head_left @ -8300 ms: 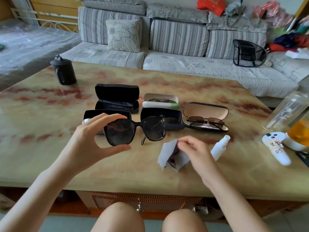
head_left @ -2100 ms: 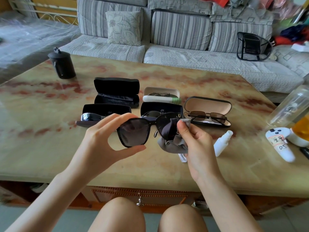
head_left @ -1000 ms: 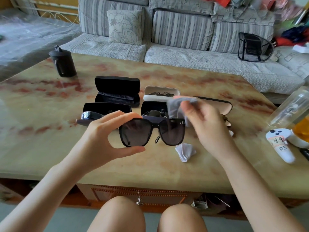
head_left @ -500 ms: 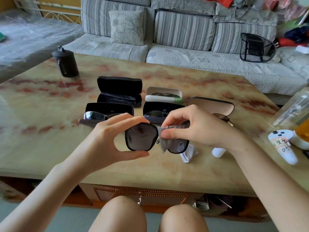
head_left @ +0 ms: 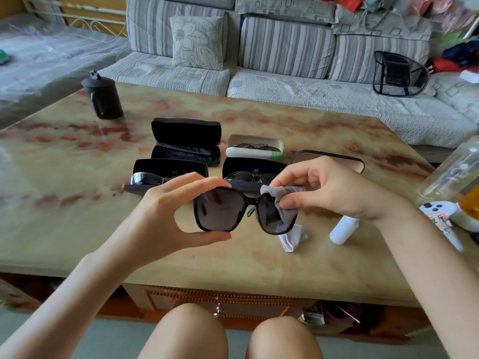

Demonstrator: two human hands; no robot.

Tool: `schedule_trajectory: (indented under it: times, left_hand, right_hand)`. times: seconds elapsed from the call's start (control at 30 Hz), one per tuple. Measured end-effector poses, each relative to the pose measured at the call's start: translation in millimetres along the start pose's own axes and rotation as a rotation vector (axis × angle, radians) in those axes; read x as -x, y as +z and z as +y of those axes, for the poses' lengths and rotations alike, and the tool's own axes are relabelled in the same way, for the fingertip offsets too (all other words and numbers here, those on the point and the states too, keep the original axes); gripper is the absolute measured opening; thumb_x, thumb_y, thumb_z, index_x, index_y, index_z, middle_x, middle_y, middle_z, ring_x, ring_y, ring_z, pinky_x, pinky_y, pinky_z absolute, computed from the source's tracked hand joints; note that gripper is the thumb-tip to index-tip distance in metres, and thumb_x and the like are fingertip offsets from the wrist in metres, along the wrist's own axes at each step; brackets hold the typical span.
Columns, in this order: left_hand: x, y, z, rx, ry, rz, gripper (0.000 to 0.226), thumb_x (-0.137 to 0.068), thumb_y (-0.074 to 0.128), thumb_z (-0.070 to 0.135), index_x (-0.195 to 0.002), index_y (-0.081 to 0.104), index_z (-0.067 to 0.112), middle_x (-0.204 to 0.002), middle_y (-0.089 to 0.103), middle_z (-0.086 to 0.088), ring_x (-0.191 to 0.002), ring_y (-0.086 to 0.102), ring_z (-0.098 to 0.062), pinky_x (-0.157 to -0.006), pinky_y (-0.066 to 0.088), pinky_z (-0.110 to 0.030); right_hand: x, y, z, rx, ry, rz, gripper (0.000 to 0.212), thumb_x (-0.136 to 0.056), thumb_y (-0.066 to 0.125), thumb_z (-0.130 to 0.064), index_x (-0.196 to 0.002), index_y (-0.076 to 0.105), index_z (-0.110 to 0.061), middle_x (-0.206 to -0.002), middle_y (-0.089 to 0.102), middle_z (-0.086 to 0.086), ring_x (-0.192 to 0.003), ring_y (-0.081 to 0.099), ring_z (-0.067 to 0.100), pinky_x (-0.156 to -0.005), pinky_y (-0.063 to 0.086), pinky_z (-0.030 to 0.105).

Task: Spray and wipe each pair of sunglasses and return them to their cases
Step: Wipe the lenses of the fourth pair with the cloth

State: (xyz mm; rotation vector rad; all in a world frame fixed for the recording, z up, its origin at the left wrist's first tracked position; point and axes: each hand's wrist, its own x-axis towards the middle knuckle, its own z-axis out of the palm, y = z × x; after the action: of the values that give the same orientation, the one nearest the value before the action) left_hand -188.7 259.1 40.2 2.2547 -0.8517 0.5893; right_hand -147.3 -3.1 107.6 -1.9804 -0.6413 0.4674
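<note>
My left hand (head_left: 166,216) holds black sunglasses (head_left: 223,209) by the left lens rim, above the table's near half. My right hand (head_left: 329,190) pinches a grey cloth (head_left: 281,200) over the right lens. Behind stand several open cases: an empty black case (head_left: 185,141), a black case with sunglasses (head_left: 166,174), a white case (head_left: 255,147), another black case (head_left: 252,173) and a tan-lined case (head_left: 329,161) partly hidden by my right hand. A white spray bottle (head_left: 343,229) lies on the table under my right wrist. A second white cloth (head_left: 293,238) lies below the sunglasses.
The marble table (head_left: 64,216) also bears a black canister (head_left: 103,97) at the back left. At the right edge are a clear bottle (head_left: 453,174), a white controller (head_left: 440,221) and an orange-filled container (head_left: 471,203). A striped sofa (head_left: 285,60) stands behind.
My right hand brought the grey cloth down from above the frame onto the right lens and now rubs it. The left hand keeps holding the sunglasses in much the same place.
</note>
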Motion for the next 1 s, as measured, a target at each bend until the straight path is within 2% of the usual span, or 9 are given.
schedule_trajectory:
  times: [0.1, 0.2, 0.37, 0.47, 0.6, 0.7, 0.83, 1.0]
  left_hand:
    - [0, 0, 1, 0.01, -0.01, -0.006, 0.062, -0.074, 0.071, 0.053, -0.127, 0.054, 0.028, -0.106, 0.065, 0.001, -0.097, 0.062, -0.013, -0.086, 0.049, -0.027]
    - [1, 4, 1, 0.021, -0.014, -0.027, 0.062, -0.074, 0.072, 0.053, -0.127, 0.053, 0.028, -0.105, 0.064, 0.002, -0.096, 0.062, -0.014, -0.084, 0.049, -0.028]
    - [1, 7, 1, 0.006, 0.001, -0.044, 0.063, -0.073, 0.074, 0.051, -0.128, 0.053, 0.028, -0.105, 0.062, 0.004, -0.096, 0.061, -0.013, -0.082, 0.048, -0.025]
    - [0, 4, 2, -0.006, -0.003, -0.013, 0.063, -0.073, 0.074, 0.052, -0.127, 0.053, 0.028, -0.102, 0.064, 0.0, -0.093, 0.061, -0.015, -0.081, 0.048, -0.026]
    - [-3, 4, 4, 0.002, 0.0, 0.019, 0.063, -0.073, 0.074, 0.051, -0.128, 0.056, 0.026, -0.107, 0.063, 0.004, -0.099, 0.059, -0.007, -0.087, 0.046, -0.016]
    - [-5, 4, 5, 0.013, 0.017, 0.009, 0.064, -0.073, 0.075, 0.049, -0.128, 0.057, 0.021, -0.12, 0.061, 0.006, -0.113, 0.054, 0.0, -0.097, 0.04, -0.012]
    - [-3, 9, 7, 0.044, -0.002, 0.03, 0.075, -0.07, 0.082, 0.045, -0.132, 0.056, 0.014, -0.139, 0.054, 0.003, -0.128, 0.051, -0.003, -0.105, 0.04, -0.018]
    - [-2, 6, 10, 0.089, -0.037, 0.034, 0.096, -0.066, 0.081, 0.043, -0.147, 0.033, 0.021, -0.132, 0.053, 0.022, -0.122, 0.05, 0.008, -0.101, 0.037, -0.01]
  right_hand:
    - [2, -1, 3, -0.032, 0.024, 0.014, 0.025, -0.07, 0.073, -0.005, -0.094, 0.068, -0.008, -0.081, 0.074, -0.003, -0.078, 0.068, 0.003, -0.071, 0.049, 0.012]
    - [-1, 8, 0, 0.058, 0.04, 0.012, 0.021, -0.071, 0.079, -0.002, -0.087, 0.069, -0.012, -0.078, 0.074, -0.002, -0.075, 0.068, 0.005, -0.07, 0.049, 0.014]
    - [-9, 27, -6, 0.195, 0.008, 0.055, 0.016, -0.071, 0.084, -0.017, -0.081, 0.071, -0.016, -0.077, 0.074, -0.001, -0.072, 0.068, 0.007, -0.069, 0.052, 0.019]
    - [-9, 26, -7, 0.111, -0.026, 0.073, 0.009, -0.075, 0.079, -0.017, -0.08, 0.072, -0.015, -0.075, 0.075, -0.003, -0.071, 0.068, 0.004, -0.07, 0.051, 0.017]
    - [-6, 25, -6, -0.054, -0.066, 0.16, 0.012, -0.073, 0.07, -0.025, -0.079, 0.073, -0.014, -0.074, 0.075, 0.0, -0.07, 0.07, 0.007, -0.072, 0.054, 0.018]
    - [-8, 33, -8, -0.001, -0.104, 0.207, 0.005, -0.08, 0.072, -0.018, -0.082, 0.075, -0.014, -0.077, 0.076, -0.001, -0.073, 0.071, 0.007, -0.072, 0.051, 0.016]
    - [-14, 45, -13, 0.209, -0.083, 0.23, 0.009, -0.079, 0.077, -0.027, -0.084, 0.074, -0.02, -0.078, 0.073, -0.005, -0.074, 0.066, 0.005, -0.074, 0.051, 0.023]
    - [-21, 58, -16, 0.318, -0.042, 0.274, 0.024, -0.072, 0.08, -0.042, -0.082, 0.068, -0.025, -0.077, 0.071, -0.006, -0.076, 0.067, 0.011, -0.076, 0.054, 0.042]
